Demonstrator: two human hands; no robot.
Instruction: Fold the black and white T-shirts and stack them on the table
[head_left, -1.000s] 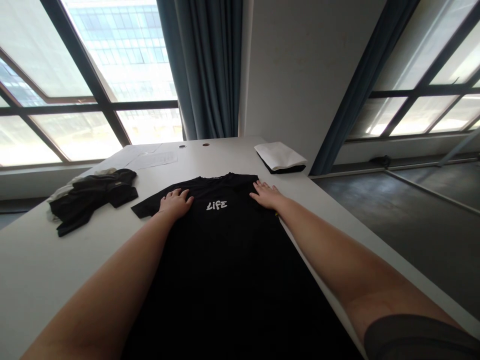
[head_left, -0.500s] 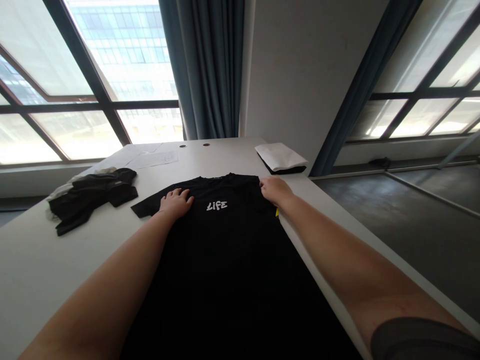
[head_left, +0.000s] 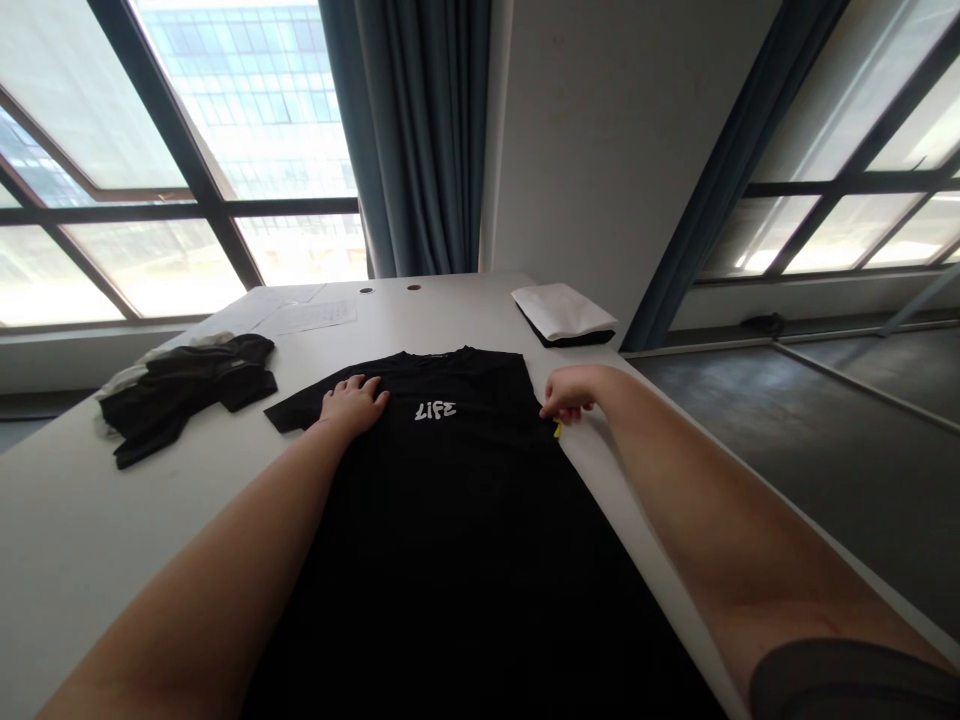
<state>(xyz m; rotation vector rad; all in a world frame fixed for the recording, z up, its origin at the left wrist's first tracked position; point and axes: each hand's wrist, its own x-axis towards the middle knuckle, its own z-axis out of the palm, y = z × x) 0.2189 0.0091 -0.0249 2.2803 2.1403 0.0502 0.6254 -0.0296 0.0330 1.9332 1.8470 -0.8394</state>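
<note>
- Since the earlier frames, the right hand (head_left: 571,393) has gone from lying flat on the sleeve to its outer edge, nearer the person; the left hand (head_left: 352,404) has stayed put.
- The black T-shirt (head_left: 450,520) lies spread on the white table (head_left: 82,510), collar at the far end.
- Right fingers are curled narrow, pinching at the sleeve edge just beside a yellow tag (head_left: 557,430).
- The left hand rests flat on the other shoulder side, fingers spread.
- A crumpled clothes heap (head_left: 187,385) lies left of the shirt, apart from it; papers (head_left: 311,317) lie beyond.
- A folded white cloth (head_left: 564,310) sits on something black, beyond the right hand.
- White chest lettering (head_left: 435,411) is stylised and I cannot read it surely; the collar label is too small.
</note>
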